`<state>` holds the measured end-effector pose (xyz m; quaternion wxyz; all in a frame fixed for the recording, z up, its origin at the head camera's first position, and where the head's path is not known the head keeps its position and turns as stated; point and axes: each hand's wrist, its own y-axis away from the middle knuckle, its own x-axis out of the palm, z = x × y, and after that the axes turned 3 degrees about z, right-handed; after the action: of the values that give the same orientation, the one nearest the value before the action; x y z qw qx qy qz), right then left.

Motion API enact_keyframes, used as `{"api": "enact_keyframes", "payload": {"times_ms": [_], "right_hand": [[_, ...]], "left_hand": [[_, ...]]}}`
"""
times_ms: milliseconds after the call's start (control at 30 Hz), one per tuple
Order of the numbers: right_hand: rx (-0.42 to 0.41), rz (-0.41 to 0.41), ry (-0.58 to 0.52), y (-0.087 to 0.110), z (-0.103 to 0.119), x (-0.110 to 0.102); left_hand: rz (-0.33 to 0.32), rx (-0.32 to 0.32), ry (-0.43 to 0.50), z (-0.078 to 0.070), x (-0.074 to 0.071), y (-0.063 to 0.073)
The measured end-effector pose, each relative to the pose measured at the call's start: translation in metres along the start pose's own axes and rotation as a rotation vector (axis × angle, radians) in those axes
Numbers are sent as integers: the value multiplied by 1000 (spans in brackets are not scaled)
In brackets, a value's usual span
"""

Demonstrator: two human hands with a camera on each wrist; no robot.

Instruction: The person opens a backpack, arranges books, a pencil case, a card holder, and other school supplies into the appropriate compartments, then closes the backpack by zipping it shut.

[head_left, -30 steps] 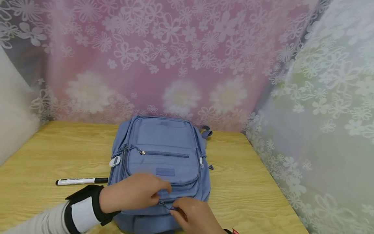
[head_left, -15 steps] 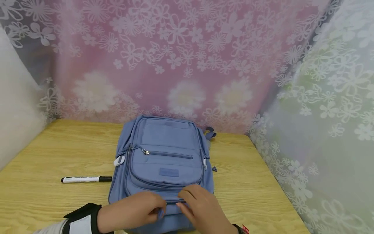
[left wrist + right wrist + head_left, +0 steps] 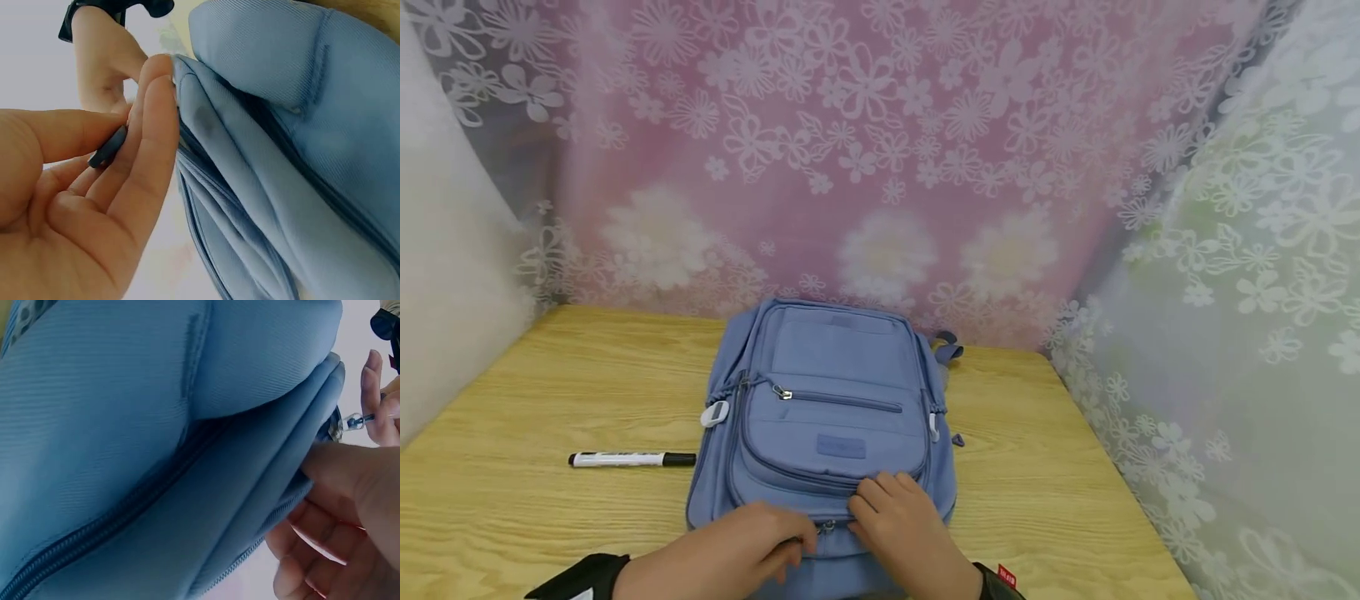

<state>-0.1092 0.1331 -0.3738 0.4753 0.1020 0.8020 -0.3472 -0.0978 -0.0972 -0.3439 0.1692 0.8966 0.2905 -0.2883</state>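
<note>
A blue backpack (image 3: 842, 358) lies front side up on the wooden table. Near its bottom, a metal zipper slider (image 3: 827, 527) sits on the lower front pocket, between the two hands. My left hand (image 3: 722, 546) pinches the dark zipper pull (image 3: 107, 149) between thumb and fingers, just left of the slider. My right hand (image 3: 904, 533) holds the pocket's edge to the right of the slider. In the right wrist view its thumb lies on the cloth, with the fingers (image 3: 300, 550) curled behind the zipper edge.
A white marker with black ends (image 3: 632, 459) lies left of the backpack. A white cord toggle (image 3: 715, 413) hangs at the bag's left side. Behind the table (image 3: 1037, 450) hangs a pink flowered curtain (image 3: 790, 192), with a pale flowered sheet (image 3: 1247, 333) at the right.
A second ago my right hand held the zipper pull; by half a second ago it was in my left hand. My right hand has moved up to the pocket edge. The slider now shows between the hands.
</note>
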Motion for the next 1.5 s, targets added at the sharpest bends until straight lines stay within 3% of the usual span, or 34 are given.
{"api": "enact_keyframes", "payload": {"times_ms": [133, 333, 567, 767, 900, 1133, 1233, 1367, 1500], "right_hand": [[4, -15, -17, -1, -1, -1], [26, 5, -62, -3, -2, -2], [53, -3, -72, -2, -6, -3], [59, -6, -83, -2, -8, -3], [60, 1, -103, -1, -9, -3], [28, 27, -156, 3, -9, 0], [2, 12, -163, 5, -8, 2], [-32, -16, -169, 7, -5, 6], [-45, -27, -160, 8, -5, 7]], "left_hand": [[-10, -91, 56, 4, -4, 6], [-66, -120, 22, 14, -17, 27], [-211, -147, -159, 31, -34, 47], [-357, -272, -354, 46, -48, 51], [-445, -319, -455, 58, -57, 46], [-539, -311, -602, 76, -81, 18], [-544, -345, -651, 87, -95, 5], [-536, -385, -645, 104, -114, -9], [-551, -374, -634, 117, -129, -23]]}}
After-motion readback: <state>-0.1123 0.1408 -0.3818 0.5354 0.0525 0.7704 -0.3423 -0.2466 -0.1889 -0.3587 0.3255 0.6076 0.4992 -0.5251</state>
